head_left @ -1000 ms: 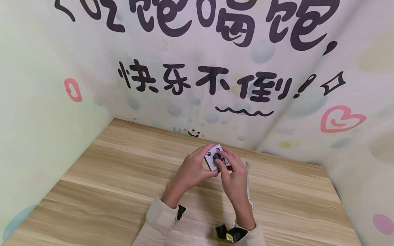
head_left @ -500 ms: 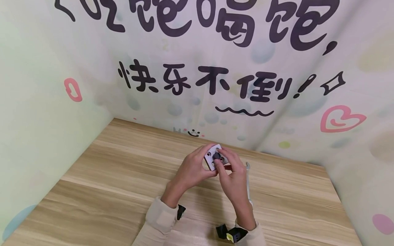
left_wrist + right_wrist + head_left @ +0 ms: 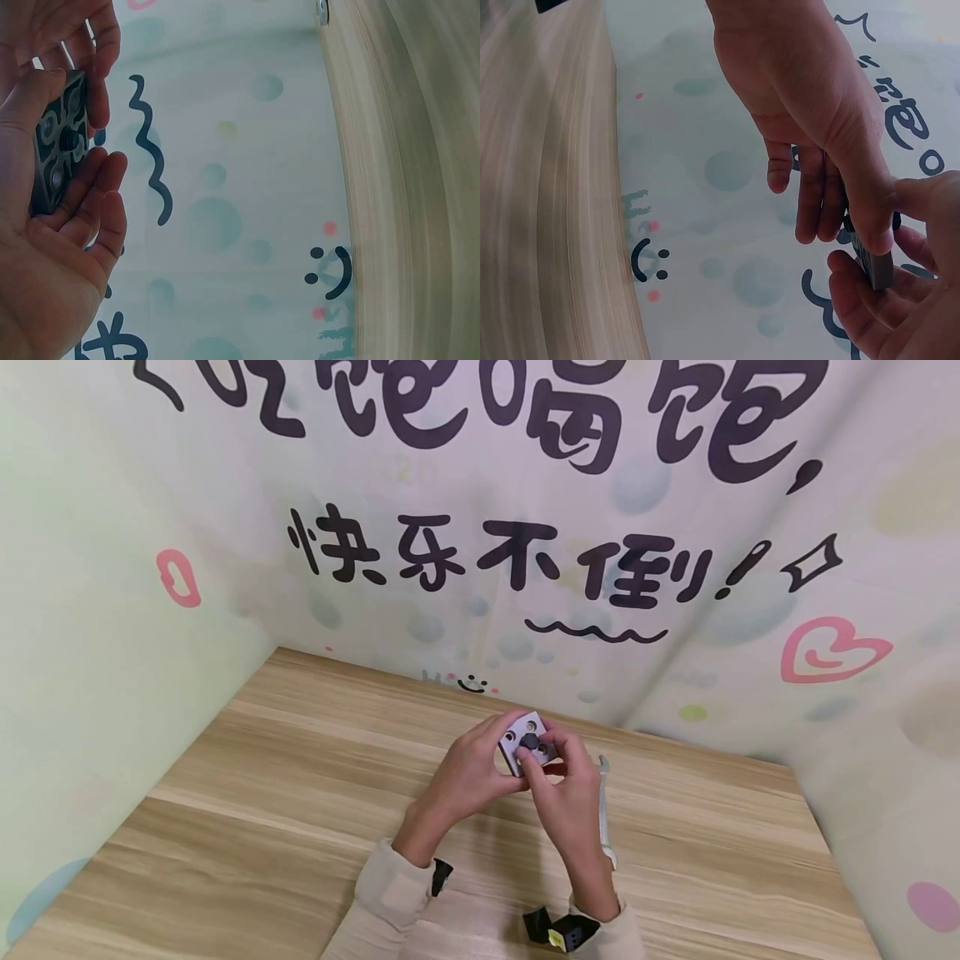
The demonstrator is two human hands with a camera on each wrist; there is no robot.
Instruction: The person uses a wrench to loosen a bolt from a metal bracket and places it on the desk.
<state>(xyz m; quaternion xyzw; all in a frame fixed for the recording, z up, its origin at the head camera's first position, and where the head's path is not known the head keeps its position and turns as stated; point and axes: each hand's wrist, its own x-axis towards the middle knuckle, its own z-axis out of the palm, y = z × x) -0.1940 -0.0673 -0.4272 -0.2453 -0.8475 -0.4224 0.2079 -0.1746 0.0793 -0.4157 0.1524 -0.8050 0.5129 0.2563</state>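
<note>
Two hands pinching small white block, fingers curled.

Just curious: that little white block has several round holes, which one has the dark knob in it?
The middle hole: the dark knob sits there on the white block, pinched by the right hand; corner holes are open.

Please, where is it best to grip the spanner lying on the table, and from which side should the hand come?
Probably the middle of the shank of the spanner, pinched across its narrow width from above. It lies flat on the wooden table, lengthwise away from the person, just to the right of the right hand. That side is clear, so come from the right; both hands hold the small plate.
</note>
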